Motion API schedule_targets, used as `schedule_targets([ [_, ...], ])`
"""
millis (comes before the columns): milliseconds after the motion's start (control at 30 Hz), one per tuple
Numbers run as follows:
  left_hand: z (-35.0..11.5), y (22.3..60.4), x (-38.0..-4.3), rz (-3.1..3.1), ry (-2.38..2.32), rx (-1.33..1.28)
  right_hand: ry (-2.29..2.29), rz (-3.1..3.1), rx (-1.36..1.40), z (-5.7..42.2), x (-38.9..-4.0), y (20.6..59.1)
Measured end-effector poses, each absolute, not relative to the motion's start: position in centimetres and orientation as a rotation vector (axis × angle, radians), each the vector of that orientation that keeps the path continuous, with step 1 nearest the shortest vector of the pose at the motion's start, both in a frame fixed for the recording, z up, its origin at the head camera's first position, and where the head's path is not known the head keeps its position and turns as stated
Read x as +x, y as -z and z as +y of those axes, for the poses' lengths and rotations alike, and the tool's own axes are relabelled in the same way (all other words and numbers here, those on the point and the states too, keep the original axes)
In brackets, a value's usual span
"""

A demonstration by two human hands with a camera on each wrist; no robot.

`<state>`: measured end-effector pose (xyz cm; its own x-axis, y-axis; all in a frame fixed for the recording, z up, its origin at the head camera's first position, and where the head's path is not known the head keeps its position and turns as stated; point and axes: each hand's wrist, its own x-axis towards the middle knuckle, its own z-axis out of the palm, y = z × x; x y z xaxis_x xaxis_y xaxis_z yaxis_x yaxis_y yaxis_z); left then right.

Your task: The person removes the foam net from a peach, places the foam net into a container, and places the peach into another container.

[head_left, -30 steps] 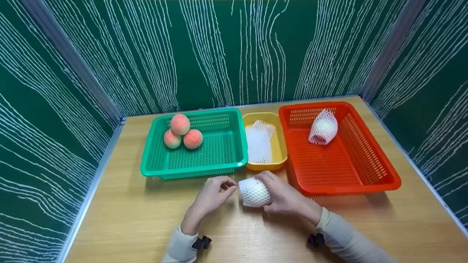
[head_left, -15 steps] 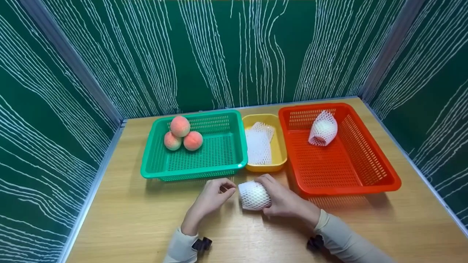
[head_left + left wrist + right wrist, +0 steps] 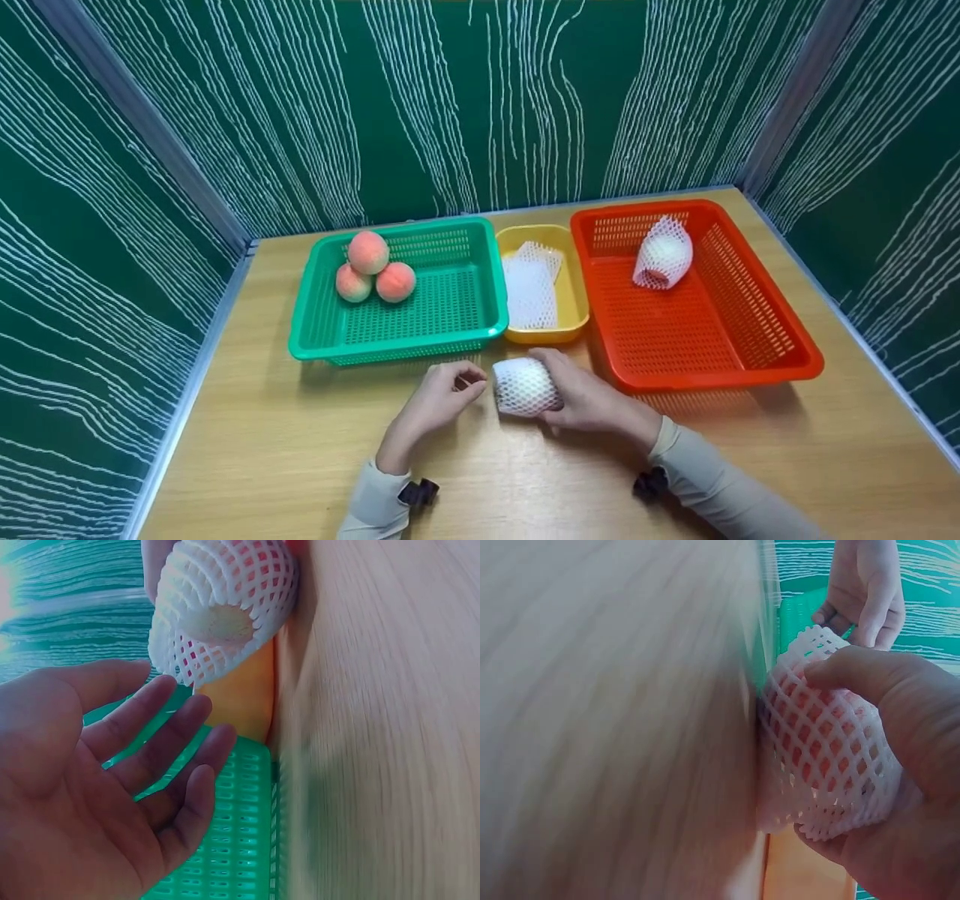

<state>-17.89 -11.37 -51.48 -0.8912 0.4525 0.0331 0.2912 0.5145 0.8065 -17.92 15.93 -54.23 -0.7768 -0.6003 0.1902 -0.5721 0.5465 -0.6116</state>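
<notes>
1. A person's right hand (image 3: 589,397) grips a round pinkish peach in a white foam net (image 3: 526,388), with the thumb lying across the mesh and the fingers on the opposite side
2. This peach is at the front centre, over the pale wood-grained bench (image 3: 262,450); whether the net touches the surface is hard to tell
3. The left wrist view shows the net's open end, with a pale yellowish patch of the fruit visible inside it
4. The left hand (image 3: 439,394) holds nothing; its fingers are loosely curved, with the tips just beside the net's open end, and whether they touch it cannot be told
5. Behind the left hand is a green rectangular plastic basket (image 3: 450,307), where three bare pink-and-cream peaches (image 3: 368,253) sit clustered towards the left
6. Right of that basket is a smaller yellow plastic tray (image 3: 572,300), with flat white foam nets (image 3: 531,292) lying overlapped inside it
7. Further right is a large red rectangular plastic basket (image 3: 675,337), with another white-netted fruit (image 3: 664,251) near its back wall
8. Both arms wear light greyish sleeves (image 3: 379,499), and dark green panels with wavy white lines (image 3: 420,97) surround the bench at the back and sides
</notes>
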Motion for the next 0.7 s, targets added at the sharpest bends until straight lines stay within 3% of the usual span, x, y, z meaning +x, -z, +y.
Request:
schedule_targets([
  [700, -11.11, 51.92, -17.81, 2.571, -1.282, 0.623, 1.192, 2.771, -1.042, 16.66, -18.61, 54.83],
])
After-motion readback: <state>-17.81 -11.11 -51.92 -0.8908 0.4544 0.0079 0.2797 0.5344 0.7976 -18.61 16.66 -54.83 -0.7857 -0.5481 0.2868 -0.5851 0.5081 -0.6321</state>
